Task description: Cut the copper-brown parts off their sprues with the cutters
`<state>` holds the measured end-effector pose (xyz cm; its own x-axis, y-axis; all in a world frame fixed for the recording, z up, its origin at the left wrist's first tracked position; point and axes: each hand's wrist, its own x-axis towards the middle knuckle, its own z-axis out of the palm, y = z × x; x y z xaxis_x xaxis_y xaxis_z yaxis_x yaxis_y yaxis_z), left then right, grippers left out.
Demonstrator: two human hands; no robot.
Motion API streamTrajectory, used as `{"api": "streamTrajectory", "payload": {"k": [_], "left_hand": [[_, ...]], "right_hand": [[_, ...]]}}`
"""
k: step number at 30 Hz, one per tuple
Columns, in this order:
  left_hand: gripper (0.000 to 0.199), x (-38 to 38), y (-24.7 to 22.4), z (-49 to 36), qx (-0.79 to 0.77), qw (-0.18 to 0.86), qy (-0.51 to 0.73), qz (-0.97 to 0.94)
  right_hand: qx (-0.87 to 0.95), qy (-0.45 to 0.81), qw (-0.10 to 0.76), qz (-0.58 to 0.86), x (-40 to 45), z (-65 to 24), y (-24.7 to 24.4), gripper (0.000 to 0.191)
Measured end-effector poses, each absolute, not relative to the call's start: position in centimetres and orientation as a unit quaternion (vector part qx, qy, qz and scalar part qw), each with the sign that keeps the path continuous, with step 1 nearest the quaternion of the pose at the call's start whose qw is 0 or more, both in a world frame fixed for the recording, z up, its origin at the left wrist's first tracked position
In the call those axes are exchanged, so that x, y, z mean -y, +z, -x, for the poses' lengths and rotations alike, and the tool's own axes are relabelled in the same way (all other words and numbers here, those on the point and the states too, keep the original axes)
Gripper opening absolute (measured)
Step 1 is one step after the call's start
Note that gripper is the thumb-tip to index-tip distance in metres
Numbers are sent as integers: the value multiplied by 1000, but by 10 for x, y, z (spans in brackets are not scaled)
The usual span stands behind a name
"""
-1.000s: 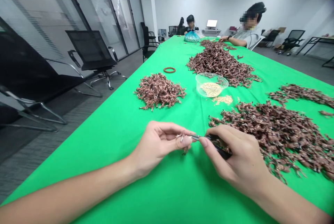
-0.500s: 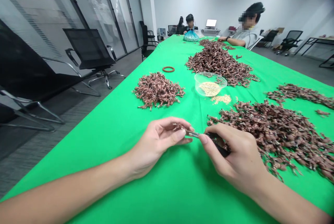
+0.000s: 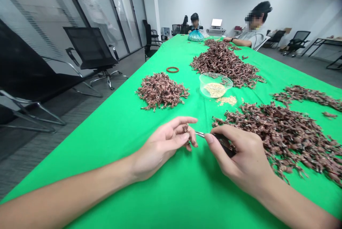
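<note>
Between the thumb and fingers of my left hand is a small brown figure-like piece. My right hand is closed around a dark-handled tool, whose thin metal tip points left and ends just beside the brown piece. Beyond my left hand lies a small pile of similar brown pieces. A larger brown pile spreads behind and to the right of my right hand. A clear round tub holds pale grains, and more loose grains lie at its foot.
A big brown heap and a brown ring lie farther up the green table. At the far end are a blue bag and a seated person. Another person sits at the right edge. Black chairs stand left.
The brown piece has turned more upright in my left hand, whose index finger is now straighter. The tool tip has come away slightly to the right of the fingers.
</note>
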<state>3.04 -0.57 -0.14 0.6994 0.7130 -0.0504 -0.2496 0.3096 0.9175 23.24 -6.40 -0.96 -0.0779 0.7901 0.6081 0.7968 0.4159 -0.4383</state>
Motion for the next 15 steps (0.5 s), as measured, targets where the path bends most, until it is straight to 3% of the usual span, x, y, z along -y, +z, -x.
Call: {"api": "streamTrajectory", "payload": {"k": [9,15], "left_hand": [[34,5,-2,-30,-227,765,292,-527],[40,2,-7,-29,-269,690,298,-603]], "right_hand": [[738,15,392,549,64,-233,-12,26],[738,18,394,548,63,-234,-11,24]]}}
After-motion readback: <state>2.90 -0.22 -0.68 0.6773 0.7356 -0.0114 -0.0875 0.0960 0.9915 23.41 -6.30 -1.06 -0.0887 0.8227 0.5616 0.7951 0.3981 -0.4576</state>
